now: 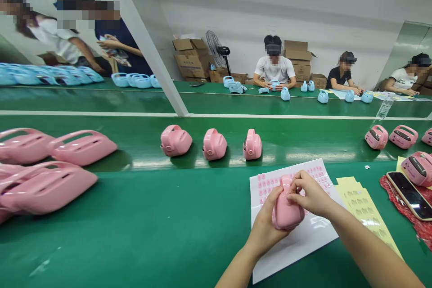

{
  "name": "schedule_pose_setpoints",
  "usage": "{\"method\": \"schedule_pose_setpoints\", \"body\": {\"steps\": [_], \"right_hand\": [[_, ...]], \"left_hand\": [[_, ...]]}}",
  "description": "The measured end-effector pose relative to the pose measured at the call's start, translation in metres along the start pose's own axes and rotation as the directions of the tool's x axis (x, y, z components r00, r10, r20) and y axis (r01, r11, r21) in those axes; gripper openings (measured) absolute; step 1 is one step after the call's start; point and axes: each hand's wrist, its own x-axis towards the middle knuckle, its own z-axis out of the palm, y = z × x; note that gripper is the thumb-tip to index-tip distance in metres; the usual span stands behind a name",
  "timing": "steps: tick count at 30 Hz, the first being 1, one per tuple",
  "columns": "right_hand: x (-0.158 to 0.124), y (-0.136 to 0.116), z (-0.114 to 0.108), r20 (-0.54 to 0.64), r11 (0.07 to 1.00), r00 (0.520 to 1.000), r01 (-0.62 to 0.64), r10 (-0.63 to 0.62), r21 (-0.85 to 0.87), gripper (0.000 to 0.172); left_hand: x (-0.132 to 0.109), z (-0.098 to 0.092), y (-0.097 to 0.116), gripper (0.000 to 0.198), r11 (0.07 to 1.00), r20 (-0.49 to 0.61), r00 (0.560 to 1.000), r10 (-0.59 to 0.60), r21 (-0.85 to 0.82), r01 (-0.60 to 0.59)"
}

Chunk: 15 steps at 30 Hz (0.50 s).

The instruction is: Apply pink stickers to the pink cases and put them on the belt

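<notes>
In the head view, my left hand (266, 227) is wrapped around the side of a pink plastic casing with a loop handle (289, 212). My right hand (308, 194) is closed in a pinch against the casing's upper part, beside its handle; anything between those fingertips is too small or hidden to make out. Beneath both hands lies a white sheet (293, 254) with rows of small pink stickers (266, 183) along its far part. To its right is a yellow sticker sheet (362, 207).
Several pink casings (176, 140) stand along the green bench, with larger pink shells (79, 147) at left. A phone (411, 194) rests on red wrapping (389, 193) at right, near a plastic bottle (384, 107). People work with blue casings (285, 94) across the bench.
</notes>
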Motion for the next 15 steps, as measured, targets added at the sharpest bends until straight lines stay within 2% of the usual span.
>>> {"method": "schedule_pose_setpoints", "body": {"steps": [2,4,8,11,15], "right_hand": [[-0.003,0.004,0.002,-0.026,0.996,0.997,0.068,-0.07,-0.056,0.014],[-0.006,0.01,0.005,-0.037,0.971,0.981,0.185,-0.193,-0.15,0.012],[-0.014,0.02,0.008,-0.04,0.839,0.892,0.407,-0.45,-0.363,0.008],[-0.019,0.024,0.008,-0.044,0.765,0.846,0.457,-0.531,-0.455,0.014],[-0.022,0.026,0.006,-0.035,0.72,0.819,0.481,-0.572,-0.5,0.02]], "left_hand": [[-0.001,-0.002,-0.011,0.08,0.99,0.032,0.995,0.092,0.101,-0.094],[-0.001,-0.004,-0.02,0.082,0.968,0.074,0.986,0.148,0.192,-0.159],[-0.001,-0.006,-0.022,0.084,0.909,0.165,0.974,0.158,0.362,-0.208],[-0.001,-0.006,-0.017,0.083,0.887,0.201,0.968,0.151,0.405,-0.222],[0.0,-0.005,-0.014,0.082,0.882,0.203,0.965,0.167,0.406,-0.238]]}}
